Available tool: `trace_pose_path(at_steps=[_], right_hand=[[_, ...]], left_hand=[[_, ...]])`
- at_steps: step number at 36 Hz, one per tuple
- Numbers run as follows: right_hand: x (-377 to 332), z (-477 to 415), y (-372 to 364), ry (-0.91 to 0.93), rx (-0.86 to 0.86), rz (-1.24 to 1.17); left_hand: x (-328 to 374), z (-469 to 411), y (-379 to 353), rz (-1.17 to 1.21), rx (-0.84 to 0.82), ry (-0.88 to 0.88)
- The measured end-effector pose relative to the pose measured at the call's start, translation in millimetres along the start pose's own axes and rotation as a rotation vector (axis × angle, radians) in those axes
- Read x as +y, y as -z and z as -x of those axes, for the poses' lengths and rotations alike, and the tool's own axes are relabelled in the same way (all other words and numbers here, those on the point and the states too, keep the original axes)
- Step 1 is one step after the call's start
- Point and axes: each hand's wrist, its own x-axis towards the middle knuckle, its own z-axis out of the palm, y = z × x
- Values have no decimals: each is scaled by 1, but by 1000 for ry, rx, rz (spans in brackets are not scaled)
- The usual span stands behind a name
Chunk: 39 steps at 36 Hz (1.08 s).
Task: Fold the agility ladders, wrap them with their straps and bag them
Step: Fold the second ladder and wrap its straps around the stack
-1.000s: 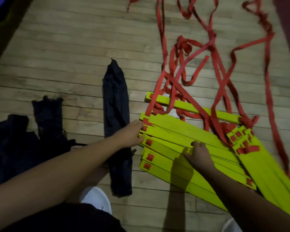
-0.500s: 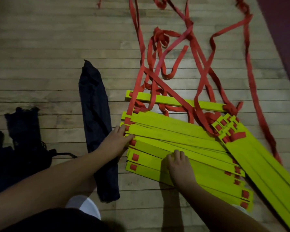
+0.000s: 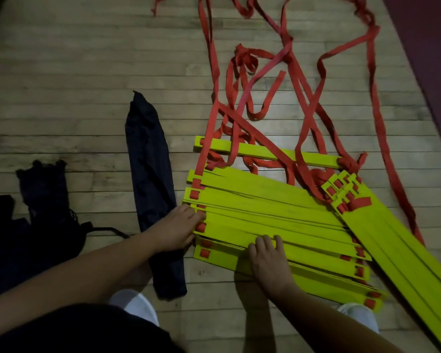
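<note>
A person is crouching over an agility ladder lying on a plank wood floor (image 3: 87,72) in dim light. The rungs (image 3: 278,215), flat yellow slats that look like stiff, smooth plastic, are fanning out in a loose overlapping stack just in front of the person. A second bundle (image 3: 402,256) of slats is angling off to the right, touching the first. Red straps (image 3: 242,110), soft woven webbing, are threading through slots at the rung ends and trailing away in a tangle of limp loops.

The left hand (image 3: 176,230) is pressing its fingertips against the left ends of the middle rungs; whether it is gripping them cannot be told. The right hand (image 3: 267,263) is lying on the near rungs with its fingers bending over a slat's edge, seemingly hooking it.

The slats are probably light but slippery against each other, so squaring them from both ends and clamping the stack across its middle looks safest. The webbing will likely snag.

A long dark fabric bag (image 3: 150,174) is lying just left of the rungs.
</note>
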Motion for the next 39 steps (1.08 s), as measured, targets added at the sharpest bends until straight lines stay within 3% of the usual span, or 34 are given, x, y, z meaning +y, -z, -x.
trace_pose_path(at_steps=[8,11,17,27,31,39], right_hand=[[14,7,48,72,-110,-128],[21,15,68,41,-32,-143],[48,35,115,-108,190,-429],[96,72,187,-232,248,-457],[112,93,240,-197,374,-537],[135,138,340,-127,654,-764]], left_hand=[[11,8,58,126,-113,51],[24,7,90,109,-92,19],[64,5,162,-45,-61,-11],[138,43,297,-182,132,-19],[160,64,349,-71,344,31],[202,96,401,349,970,240]])
